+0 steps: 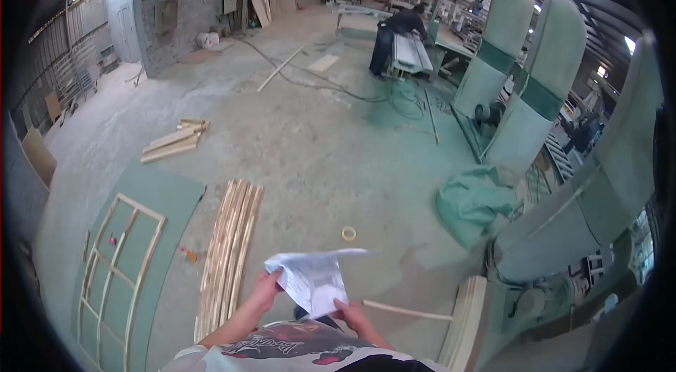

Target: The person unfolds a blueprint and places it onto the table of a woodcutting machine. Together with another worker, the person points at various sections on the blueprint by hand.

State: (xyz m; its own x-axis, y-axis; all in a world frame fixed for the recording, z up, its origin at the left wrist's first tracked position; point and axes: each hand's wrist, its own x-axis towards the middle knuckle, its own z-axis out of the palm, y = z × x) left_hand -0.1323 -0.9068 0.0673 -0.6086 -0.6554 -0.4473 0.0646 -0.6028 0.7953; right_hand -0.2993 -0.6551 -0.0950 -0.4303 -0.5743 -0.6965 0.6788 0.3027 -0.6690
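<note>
White printed sheets of paper (315, 282) are held up in front of my body, slightly folded and bent at the top. My left hand (266, 286) grips their left edge, and my right hand (348, 311) pinches the lower right corner. Beyond the paper a ring-shaped roll of tape (348, 233) lies on the concrete floor. To the left of my left hand is a bundle of long wooden strips (229, 252). A wooden frame with crossbars (138, 275) rests on a green mat (176, 196) further left.
Short boards (174, 141) lie on the floor ahead left. A green bag (475, 204) and tall dust-collector bags (539, 83) stand right. Stacked boards (466, 323) are at lower right. A person (396, 34) bends over a machine table (410, 54) further off; hoses cross the floor.
</note>
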